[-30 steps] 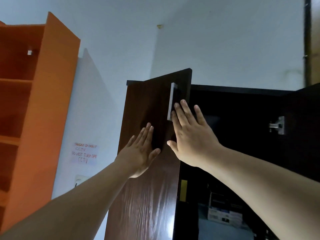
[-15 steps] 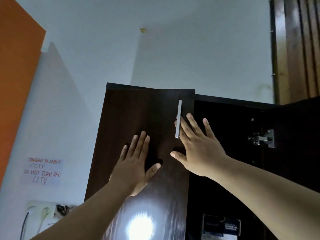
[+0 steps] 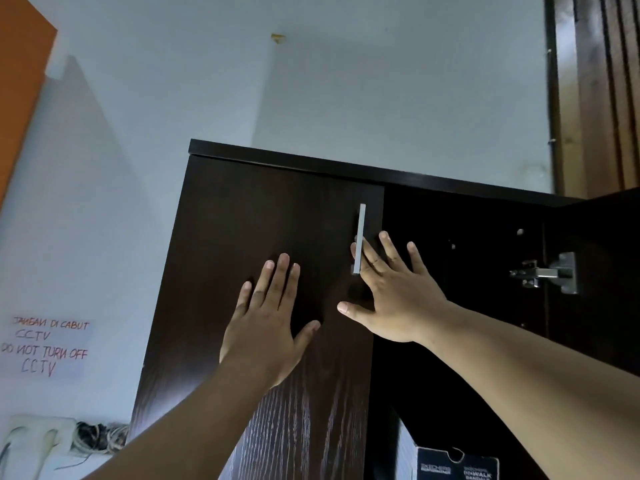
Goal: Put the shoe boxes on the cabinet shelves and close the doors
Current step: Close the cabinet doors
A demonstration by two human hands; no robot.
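Observation:
The dark wood cabinet (image 3: 287,155) fills the middle of the view. Its left door (image 3: 242,237) lies flat against the front, with a silver bar handle (image 3: 360,237) near its right edge. My left hand (image 3: 266,327) presses flat on that door, fingers straight. My right hand (image 3: 391,292) also presses with straight fingers, just right of the handle at the door's edge. The right door (image 3: 599,289) stands open, its metal hinge (image 3: 550,273) showing. Inside, at the bottom, the top of a dark shoe box (image 3: 457,465) is visible.
An orange cabinet (image 3: 20,84) edges in at the upper left. A handwritten CCTV note (image 3: 48,346) is stuck on the pale wall, above a white socket with tangled cables (image 3: 69,441). A brown wooden door frame (image 3: 595,91) rises at the right.
The left door has swung from half open to flat against the cabinet under both palms. The view has shifted right, so most of the orange cabinet has left the frame.

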